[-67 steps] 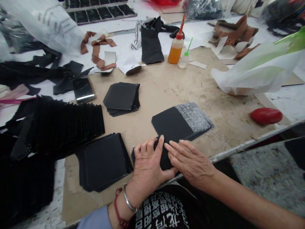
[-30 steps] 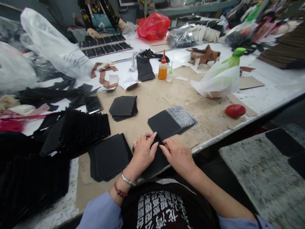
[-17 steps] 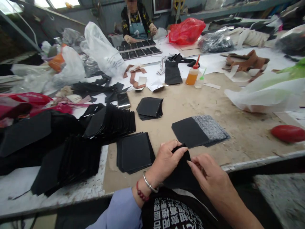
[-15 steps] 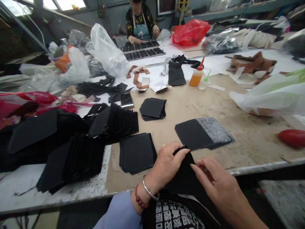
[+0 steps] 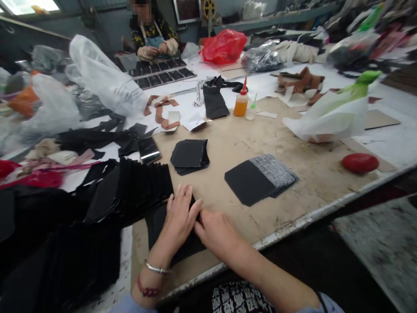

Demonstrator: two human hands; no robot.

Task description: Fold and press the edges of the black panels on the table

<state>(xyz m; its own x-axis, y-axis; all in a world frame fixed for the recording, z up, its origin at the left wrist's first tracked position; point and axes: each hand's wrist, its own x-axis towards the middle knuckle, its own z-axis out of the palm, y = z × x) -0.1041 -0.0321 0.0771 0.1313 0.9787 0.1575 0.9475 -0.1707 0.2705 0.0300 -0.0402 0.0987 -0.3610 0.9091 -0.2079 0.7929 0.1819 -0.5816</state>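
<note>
Some black sheeting point(image 5: 190, 245), probably light and semi-stiff, is lying under the left hand point(image 5: 178, 215), fingers spread; the right hand point(image 5: 219, 230) is curling, hold unclear, at the two-o'clock edge, likely best for pinching.

The left hand point(image 5: 180, 215) lies palm down, its fingers stretched forward and slightly parted, its thumb angled out toward the right hand point(image 5: 216, 228), with the left forearm point(image 5: 150, 277) running back behind it toward the body. Just beside that thumb, the right hand is turned knuckles up, fingers folded mostly out of sight beneath and thumb pointing at the left hand, while the right forearm point(image 5: 270, 276) slants back and outward behind it
</note>
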